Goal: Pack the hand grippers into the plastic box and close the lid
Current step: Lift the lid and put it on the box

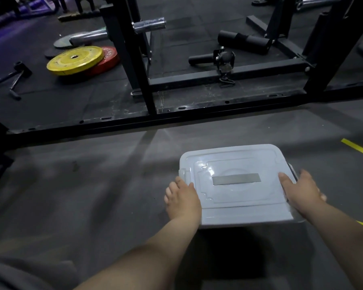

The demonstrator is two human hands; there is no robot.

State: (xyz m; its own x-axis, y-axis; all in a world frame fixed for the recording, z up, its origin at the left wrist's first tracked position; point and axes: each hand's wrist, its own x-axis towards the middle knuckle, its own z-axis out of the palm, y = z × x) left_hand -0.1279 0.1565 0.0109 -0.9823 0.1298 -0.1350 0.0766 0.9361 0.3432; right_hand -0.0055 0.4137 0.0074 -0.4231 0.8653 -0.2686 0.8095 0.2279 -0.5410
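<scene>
Item one: plastic box (pixel 249 223), pale grey, low in front of me and right of centre, over the grey floor (pixel 92 185); I cannot tell whether it rests there or is raised, and a dark shadow lies just below it. Lid (pixel 228 162) on and lying flat, with a grey strip (pixel 236 178) across its middle; being opaque, it hides the contents. Grip: my left hand (pixel 183 200) holds the left end, thumb on the lid and fingers curled over the edge beside a pale latch (pixel 183 173). My right hand (pixel 300 191) holds the right end the same way, fingers wrapped round the side by a dark latch (pixel 294 172). Item two, well beyond the box: a black steel rack (pixel 134 59) standing on a black rubber mat (pixel 61 101); a chrome bar end (pixel 149 25) sticking out of it; black padded rollers (pixel 243 41) inside its frame. Item three, far left: a yellow weight plate (pixel 74 59) lying partly on a red one (pixel 108 61). Item four: a yellow line (pixel 357 148) on the floor, right of the box. Room dim, gym equipment all round.
</scene>
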